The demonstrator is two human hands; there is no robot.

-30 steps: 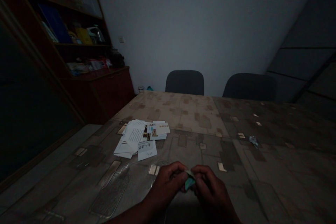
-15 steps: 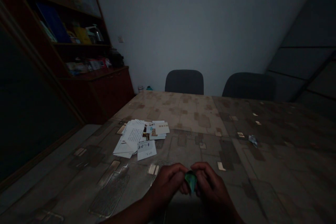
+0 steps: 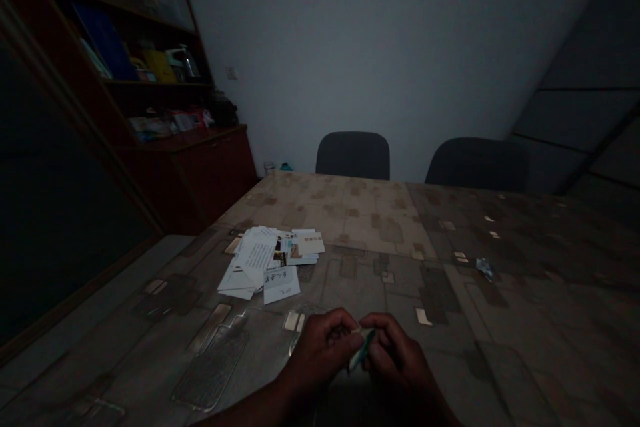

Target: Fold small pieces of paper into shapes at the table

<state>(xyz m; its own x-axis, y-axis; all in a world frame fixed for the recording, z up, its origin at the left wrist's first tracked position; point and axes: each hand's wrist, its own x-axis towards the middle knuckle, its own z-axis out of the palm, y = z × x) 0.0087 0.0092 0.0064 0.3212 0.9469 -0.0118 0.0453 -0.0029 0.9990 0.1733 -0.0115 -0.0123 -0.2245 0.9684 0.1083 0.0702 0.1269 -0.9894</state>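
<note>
A small green and whitish piece [image 3: 362, 351], too dim to identify, is held between both hands near the table's front edge. My left hand [image 3: 325, 348] pinches its left side with thumb and fingers. From the right, my right hand [image 3: 397, 355] grips the same piece with bent fingers. The fingertips of the two hands nearly meet above it. Beyond my left hand, a loose pile of white printed cards [image 3: 257, 259] lies on the patterned table [image 3: 360, 213].
A small crumpled silvery scrap [image 3: 484, 268] lies on the table to the right. Two dark chairs [image 3: 353, 155] [image 3: 477, 163] stand at the far side. A reddish cabinet with shelves [image 3: 210, 167] is at the left, near a clear cup [image 3: 269, 167].
The green piece has turned between my fingers and now shows a pale side. Both hands' fingers have shifted slightly around it.
</note>
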